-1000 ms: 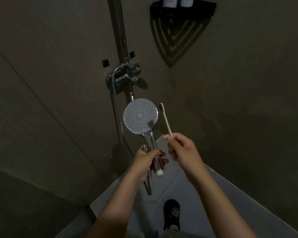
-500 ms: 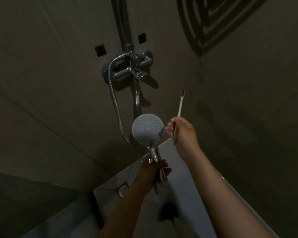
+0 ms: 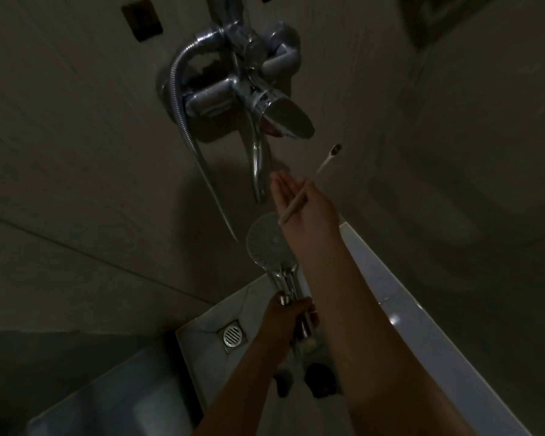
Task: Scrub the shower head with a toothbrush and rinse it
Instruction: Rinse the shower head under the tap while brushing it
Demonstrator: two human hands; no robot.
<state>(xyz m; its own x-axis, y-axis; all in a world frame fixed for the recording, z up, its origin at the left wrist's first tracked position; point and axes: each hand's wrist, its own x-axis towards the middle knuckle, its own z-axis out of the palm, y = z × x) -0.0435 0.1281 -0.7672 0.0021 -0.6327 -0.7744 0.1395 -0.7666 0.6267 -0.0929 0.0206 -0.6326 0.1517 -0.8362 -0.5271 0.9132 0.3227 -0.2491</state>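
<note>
The shower head (image 3: pixel 269 243) is held low in the frame by its chrome handle, around which the fingers of the left hand (image 3: pixel 285 319) are wrapped tightly. Its round, pale face, dotted with fine nozzle holes, is turned up toward the camera and lies just below the wall spout (image 3: pixel 258 171). The toothbrush (image 3: pixel 309 180) is carried in the right hand (image 3: pixel 302 206): its slim, cream-coloured shaft is trapped by the thumb against the side of the hand, while the other fingers are stretched out straight and pressed together, reaching up toward the mixer lever (image 3: pixel 288 121). The dark bristle end points away from the shower head and is well apart from it.

No water is seen running, and no foam or wetness can be made out on the nozzle face in the dim light. The scrubbing is judged to be paused or finished, and the rinse is judged to be the step being prepared, with the lever not yet touched.

The tap body and lever are polished, rounded chrome; the hose (image 3: pixel 183 121) is a ribbed metal coil. The walls are matt, large tiles, and a round slotted steel drain (image 3: pixel 232 336) is set in the pale floor below.
</note>
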